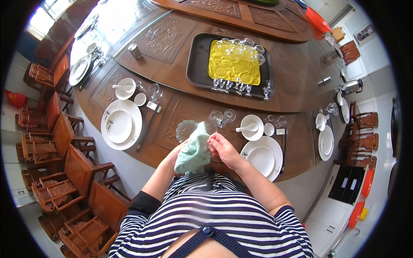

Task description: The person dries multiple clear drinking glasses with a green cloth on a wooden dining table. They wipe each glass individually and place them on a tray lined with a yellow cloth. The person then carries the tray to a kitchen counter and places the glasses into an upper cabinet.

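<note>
A pale green cloth [193, 151] is bunched in my left hand [178, 154], which it partly covers. My right hand [222, 149] is beside the cloth's right edge, thumb and fingers pinched together. What looks like a clear glass [211, 128] shows at those fingertips, partly hidden by the cloth and hard to make out. Just beyond the cloth, a scalloped glass dish [185, 130] rests on the carved wooden table [171, 113]. Several small clear glasses [222, 117] are grouped farther out, between my hands and the tray.
A black tray [197, 64] on the glass turntable carries a yellow cloth [234, 66] and several stemmed glasses [238, 86]. Stacked white plates [118, 126] with chopsticks [148, 127] lie left; another plate stack [260, 160] and a bowl with spoon [252, 127] are right. Wooden chairs [77, 167] line the left.
</note>
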A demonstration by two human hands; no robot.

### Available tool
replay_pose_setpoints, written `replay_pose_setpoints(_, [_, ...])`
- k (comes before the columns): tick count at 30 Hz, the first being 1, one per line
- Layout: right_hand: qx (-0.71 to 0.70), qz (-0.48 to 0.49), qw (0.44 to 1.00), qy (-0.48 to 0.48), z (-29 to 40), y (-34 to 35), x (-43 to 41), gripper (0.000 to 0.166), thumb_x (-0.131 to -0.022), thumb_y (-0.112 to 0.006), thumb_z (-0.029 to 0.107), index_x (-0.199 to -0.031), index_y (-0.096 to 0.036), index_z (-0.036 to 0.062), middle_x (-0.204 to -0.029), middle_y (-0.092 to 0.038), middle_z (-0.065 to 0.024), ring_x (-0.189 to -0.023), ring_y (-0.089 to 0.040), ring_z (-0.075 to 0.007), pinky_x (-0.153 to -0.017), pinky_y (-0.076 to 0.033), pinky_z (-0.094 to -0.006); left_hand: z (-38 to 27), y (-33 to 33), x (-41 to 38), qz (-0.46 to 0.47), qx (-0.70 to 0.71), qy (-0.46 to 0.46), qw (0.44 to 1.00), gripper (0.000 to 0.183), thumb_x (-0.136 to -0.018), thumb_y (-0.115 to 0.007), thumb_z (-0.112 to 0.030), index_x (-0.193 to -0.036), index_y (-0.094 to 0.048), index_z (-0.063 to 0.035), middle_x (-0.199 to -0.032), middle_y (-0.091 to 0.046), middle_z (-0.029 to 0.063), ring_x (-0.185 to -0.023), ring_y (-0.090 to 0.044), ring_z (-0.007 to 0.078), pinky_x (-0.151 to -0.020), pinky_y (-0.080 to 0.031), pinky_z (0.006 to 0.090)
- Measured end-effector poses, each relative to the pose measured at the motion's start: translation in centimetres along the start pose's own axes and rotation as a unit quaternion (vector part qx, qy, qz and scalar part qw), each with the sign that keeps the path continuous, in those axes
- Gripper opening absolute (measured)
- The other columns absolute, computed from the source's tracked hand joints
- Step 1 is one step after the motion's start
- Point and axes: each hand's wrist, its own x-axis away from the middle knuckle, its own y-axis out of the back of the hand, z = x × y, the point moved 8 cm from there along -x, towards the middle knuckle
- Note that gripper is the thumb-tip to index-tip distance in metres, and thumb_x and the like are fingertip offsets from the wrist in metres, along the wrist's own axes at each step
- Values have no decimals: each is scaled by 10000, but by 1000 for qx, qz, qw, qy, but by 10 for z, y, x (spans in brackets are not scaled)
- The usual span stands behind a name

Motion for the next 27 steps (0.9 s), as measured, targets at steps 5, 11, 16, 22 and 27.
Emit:
replay_pose_setpoints(5, [161, -6, 987, -16, -12, -23, 11, 153, -903, -374, 173, -925, -442, 38, -661, -468, -20, -559, -440, -104, -502, -373, -250, -17, 9, 15, 40, -287, -73, 954, 353, -786, -569, -50, -1126, -475, -37, -1031, -561, 76, -879, -571, 144, -771, -469, 263])
replay_pose_setpoints(11, [368, -33, 924, 99, -1, -32, 17, 216, -885, -388, 194, -903, -480, 0, -730, -560, -164, -633, -546, -285, -552, -405, -358, -25, -7, 36, -12, -528, -126, 839, 296, -802, -533, -28, -1094, -494, -1, -943, -573, 17, -847, -542, 72, -741, -449, 228])
replay_pose_setpoints(16, [474, 58, 874, 86, 6, -46, 10, 294, -851, -451, 305, -830, -564, 34, -728, -573, -181, -696, -543, -349, -586, -403, -404, -34, 36, 42, -100, -439, -265, 853, 230, -807, -507, -15, -1036, -518, 1, -911, -579, 37, -791, -556, 86, -713, -458, 227])
replay_pose_setpoints(22, [571, -37, 818, 61, 35, 13, -4, 241, -803, -456, 210, -928, -531, 18, -882, -578, -194, -842, -549, -337, -751, -437, -391, -37, 48, 51, -22, -49, -152, 987, 302, -845, -469, -230, -1052, -501, -13, -1071, -531, 174, -914, -567, 265, -759, -494, 390])
replay_pose_setpoints(27, [697, -92, 708, 64, 45, 51, -37, 181, -757, -466, 113, -887, -516, -2, -861, -565, -215, -825, -551, -363, -745, -446, -425, -40, 21, 66, 12, -10, -186, 982, 336, -848, -458, -281, -1088, -489, -48, -1108, -515, 139, -963, -539, 279, -806, -470, 414])
